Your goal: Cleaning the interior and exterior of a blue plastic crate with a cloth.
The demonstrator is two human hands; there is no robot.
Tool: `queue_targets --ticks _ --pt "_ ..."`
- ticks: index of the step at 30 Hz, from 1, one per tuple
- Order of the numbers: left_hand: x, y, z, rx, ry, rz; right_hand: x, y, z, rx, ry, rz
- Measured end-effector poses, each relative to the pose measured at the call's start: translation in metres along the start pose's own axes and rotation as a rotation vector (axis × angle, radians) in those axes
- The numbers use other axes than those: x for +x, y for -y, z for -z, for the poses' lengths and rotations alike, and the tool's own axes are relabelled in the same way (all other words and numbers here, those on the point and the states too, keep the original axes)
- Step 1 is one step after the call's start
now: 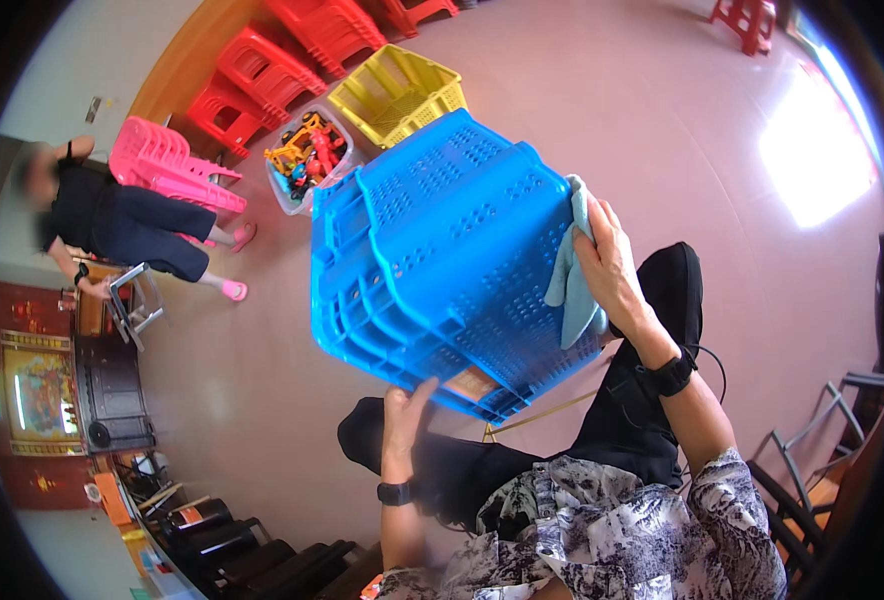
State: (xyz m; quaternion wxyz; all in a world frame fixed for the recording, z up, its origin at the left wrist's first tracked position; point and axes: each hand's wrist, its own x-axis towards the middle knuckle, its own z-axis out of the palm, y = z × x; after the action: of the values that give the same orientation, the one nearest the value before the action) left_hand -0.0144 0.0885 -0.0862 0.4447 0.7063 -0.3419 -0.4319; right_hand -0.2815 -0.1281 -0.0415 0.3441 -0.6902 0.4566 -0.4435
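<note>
A large blue plastic crate with perforated walls [449, 247] lies tilted above my lap, with its ribbed rim towards the left. My left hand [406, 412] grips the crate's lower rim, thumb on the outside and the other fingers hidden behind it. Against the crate's right edge, my right hand [605, 259] holds a light blue-green cloth [573, 281], pressed between the palm side and the plastic. An orange-brown label [472, 382] shows on the wall near my left hand.
Beyond the crate stand a yellow crate [404, 94] and a clear bin of toys [283, 191]. Stacked red stools [262, 67] and pink chairs [156, 161] line the wall. A person [126, 217] at the left holds a metal step frame [135, 304]. Dark chairs [262, 559] stand lower left.
</note>
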Motion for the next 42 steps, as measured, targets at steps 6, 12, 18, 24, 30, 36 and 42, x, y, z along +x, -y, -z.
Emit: queue_targets --ticks 6,12,18,24,30,36,42 --pt "0.041 0.004 -0.023 -0.380 -0.168 -0.139 0.032 0.001 -0.044 -0.187 -0.027 0.098" --pt "0.064 0.041 -0.036 -0.196 -0.413 -0.055 0.021 0.021 -0.071 -0.308 -0.053 0.117" --pt "0.067 0.048 -0.053 -0.178 -0.562 -0.193 0.014 0.073 -0.108 -0.396 0.159 0.439" --pt "0.076 0.082 -0.051 0.277 -0.792 -0.457 -0.008 0.090 -0.131 -0.354 0.199 0.535" --pt "0.079 0.064 -0.049 0.084 -0.654 -0.363 -0.023 0.062 -0.124 -0.476 0.200 0.612" --pt "0.093 0.083 -0.050 -0.001 -0.662 -0.369 -0.002 0.072 -0.119 -0.052 0.310 0.409" --pt "0.079 0.069 -0.054 -0.160 -0.644 -0.394 0.004 0.119 -0.125 -0.060 0.197 0.509"
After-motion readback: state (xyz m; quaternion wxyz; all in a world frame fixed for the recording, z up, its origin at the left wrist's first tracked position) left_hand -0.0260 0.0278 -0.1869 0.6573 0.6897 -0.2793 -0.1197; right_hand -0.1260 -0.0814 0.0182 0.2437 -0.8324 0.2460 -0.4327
